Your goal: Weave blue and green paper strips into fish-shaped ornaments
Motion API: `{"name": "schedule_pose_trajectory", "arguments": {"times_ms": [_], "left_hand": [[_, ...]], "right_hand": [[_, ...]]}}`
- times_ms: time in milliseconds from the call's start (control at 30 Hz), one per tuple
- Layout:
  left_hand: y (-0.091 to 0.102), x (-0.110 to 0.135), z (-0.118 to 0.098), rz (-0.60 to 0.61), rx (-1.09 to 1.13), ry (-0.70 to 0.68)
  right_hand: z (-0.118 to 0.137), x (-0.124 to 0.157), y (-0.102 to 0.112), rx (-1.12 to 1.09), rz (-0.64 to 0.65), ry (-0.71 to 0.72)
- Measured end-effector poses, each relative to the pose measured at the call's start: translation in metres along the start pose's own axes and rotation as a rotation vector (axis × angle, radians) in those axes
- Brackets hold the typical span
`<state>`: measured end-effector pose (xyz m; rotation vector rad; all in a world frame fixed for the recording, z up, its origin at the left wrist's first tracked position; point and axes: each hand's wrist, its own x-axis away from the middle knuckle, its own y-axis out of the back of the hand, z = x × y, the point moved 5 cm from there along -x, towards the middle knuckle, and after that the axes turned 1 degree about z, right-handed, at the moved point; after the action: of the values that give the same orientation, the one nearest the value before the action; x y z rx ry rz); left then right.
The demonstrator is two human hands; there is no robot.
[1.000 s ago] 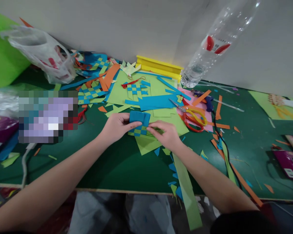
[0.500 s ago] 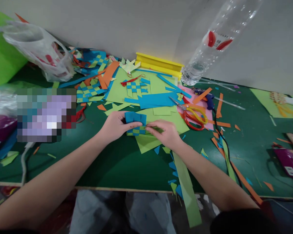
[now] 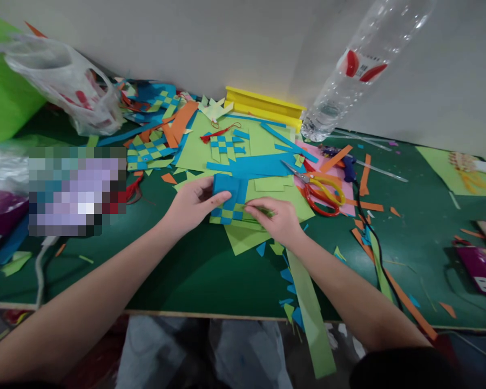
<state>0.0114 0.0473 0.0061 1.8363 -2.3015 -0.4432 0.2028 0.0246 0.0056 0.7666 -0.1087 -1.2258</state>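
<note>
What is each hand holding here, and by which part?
The left hand pins the loose blue strips of the woven paper mat by their left edge, thumb on top. The right hand pinches a green strip at the mat's right side.

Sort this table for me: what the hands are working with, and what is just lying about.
In hand:
woven blue-and-green mat
blue strips folded back by the left hand
green strip at the right hand

Lying about:
scissors
plastic bottle
plastic bag
yellow tray
other weaves towards the wall
</note>
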Motion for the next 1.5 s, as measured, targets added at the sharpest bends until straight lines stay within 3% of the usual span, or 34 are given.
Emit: {"name": "schedule_pose_trajectory", "arguments": {"times_ms": [167,533,667,767,1033,1367,1500], "left_hand": [[0.005,-0.003,0.010,-0.105,0.063,0.077],[0.003,-0.004,0.013,-0.071,0.045,0.079],[0.001,-0.002,0.011,-0.070,0.190,0.124],[-0.001,-0.001,0.010,-0.044,0.242,0.165],[-0.006,-0.002,0.010,0.110,0.083,0.155],[0.008,-0.003,0.018,-0.137,0.108,0.143],[0.006,-0.004,0.016,-0.116,0.165,0.121]], "right_hand": [[-0.001,0.001,0.005,-0.048,-0.075,-0.043],[0.000,0.000,0.007,-0.078,-0.118,-0.068],[-0.002,0.001,0.007,-0.099,-0.122,-0.102],[-0.004,0.001,0.008,-0.118,-0.141,-0.134],[-0.003,0.001,0.014,-0.148,-0.215,-0.176],[-0.022,0.000,0.010,-0.205,-0.158,-0.376],[-0.022,-0.001,0.013,-0.191,-0.189,-0.382]]}}
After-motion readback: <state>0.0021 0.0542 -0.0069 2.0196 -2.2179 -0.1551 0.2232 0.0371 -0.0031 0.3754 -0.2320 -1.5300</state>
